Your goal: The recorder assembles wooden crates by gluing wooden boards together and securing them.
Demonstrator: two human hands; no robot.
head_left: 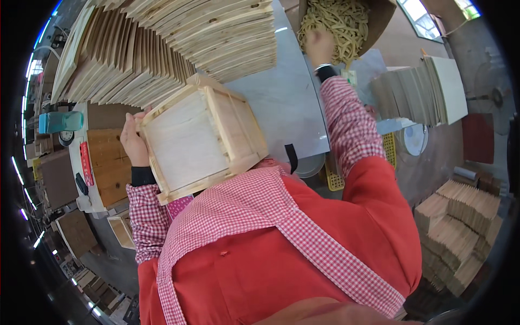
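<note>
My left hand grips the outer left edge of a wooden box, with pale flat panels set in a light wood frame. The box is tilted and its lower edge is close to my checked apron. My right hand reaches out to a brown container at the far side. It is at a heap of flat, yellowish bands, and its fingertips are hidden among them. Whether they have closed on a band does not show.
Stacked wooden panels stand beyond the box on a grey table. At the right are upright grey boards and piled wooden pieces. A turquoise bottle and a red item are at the left.
</note>
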